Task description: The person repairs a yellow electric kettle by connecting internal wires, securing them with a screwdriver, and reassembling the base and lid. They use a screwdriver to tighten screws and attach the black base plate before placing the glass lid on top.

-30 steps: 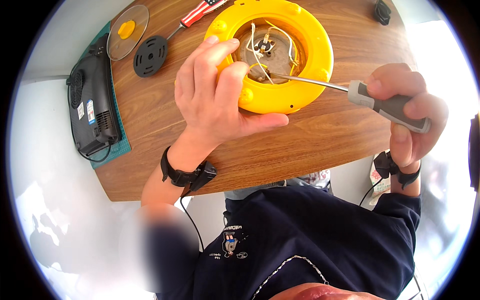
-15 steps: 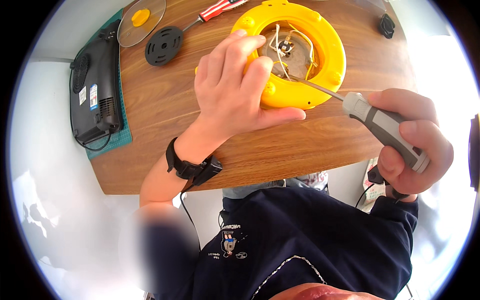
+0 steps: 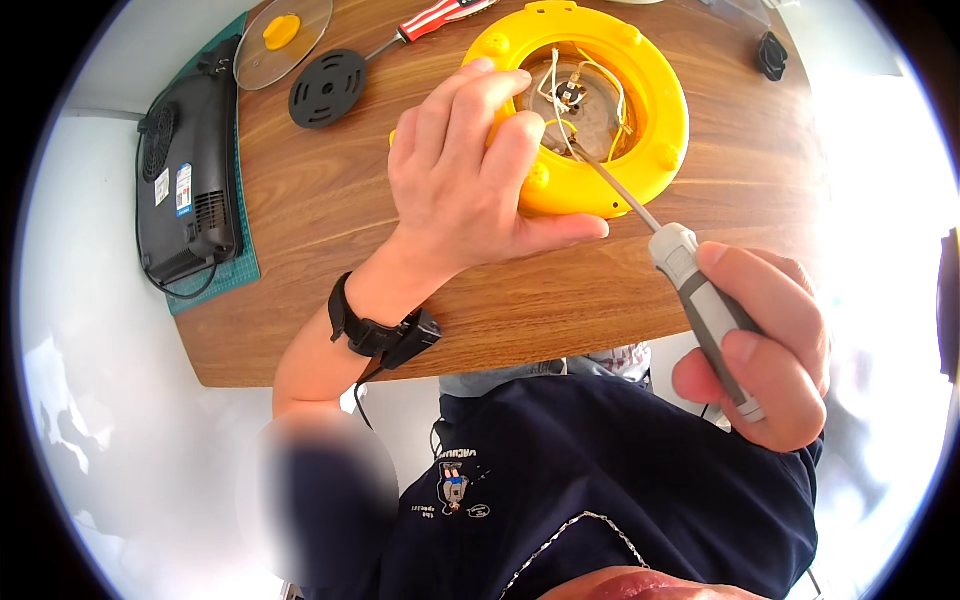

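Observation:
A round yellow plastic housing (image 3: 650, 110) lies on the wooden table, its middle open to show a metal plate with white and yellow wires (image 3: 568, 95). My left hand (image 3: 462, 185) grips the housing's left rim, fingers bent over it and thumb stretched along the near side. In my right hand (image 3: 760, 350) is a grey screwdriver (image 3: 700, 290), held by its handle near the table's front right. Its shaft slants up-left into the housing, with the tip among the wires at the lower middle of the opening.
At the left, a black appliance (image 3: 190, 190) lies on a green mat (image 3: 240, 270). Behind are a clear lid with yellow knob (image 3: 282, 32), a black slotted disc (image 3: 328, 90) and a striped-handle screwdriver (image 3: 430, 20). A small black piece (image 3: 770, 57) sits back right.
My right hand and screwdriver handle have swung down and left, so the shaft is now steeper. The view has shifted; my left hand stays on the housing.

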Available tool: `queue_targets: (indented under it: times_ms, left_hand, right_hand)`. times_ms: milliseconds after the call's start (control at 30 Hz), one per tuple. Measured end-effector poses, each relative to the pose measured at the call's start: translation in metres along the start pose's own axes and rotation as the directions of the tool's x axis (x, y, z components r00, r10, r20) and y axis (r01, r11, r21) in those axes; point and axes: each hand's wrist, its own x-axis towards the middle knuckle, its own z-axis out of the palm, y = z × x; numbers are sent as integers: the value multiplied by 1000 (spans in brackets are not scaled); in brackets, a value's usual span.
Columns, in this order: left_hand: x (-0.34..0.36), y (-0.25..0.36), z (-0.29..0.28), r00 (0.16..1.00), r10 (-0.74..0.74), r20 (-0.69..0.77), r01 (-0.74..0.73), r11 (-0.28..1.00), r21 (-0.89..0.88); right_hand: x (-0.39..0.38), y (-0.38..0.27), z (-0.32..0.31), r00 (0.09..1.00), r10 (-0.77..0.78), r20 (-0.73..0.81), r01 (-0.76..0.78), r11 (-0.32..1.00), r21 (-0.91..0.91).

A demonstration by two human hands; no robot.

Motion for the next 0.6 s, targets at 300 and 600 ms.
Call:
queue_targets:
  times_ms: [300, 600]
  left_hand:
    - [1, -5, 9, 993, 57, -107, -53, 998, 45]
    - [-3, -4, 8, 995, 31, -92, -27, 998, 48]
  right_hand:
    - [6, 37, -30, 996, 38, 75, -48, 991, 123]
    - [13, 2, -11, 999, -2, 51, 1, 1000, 16]
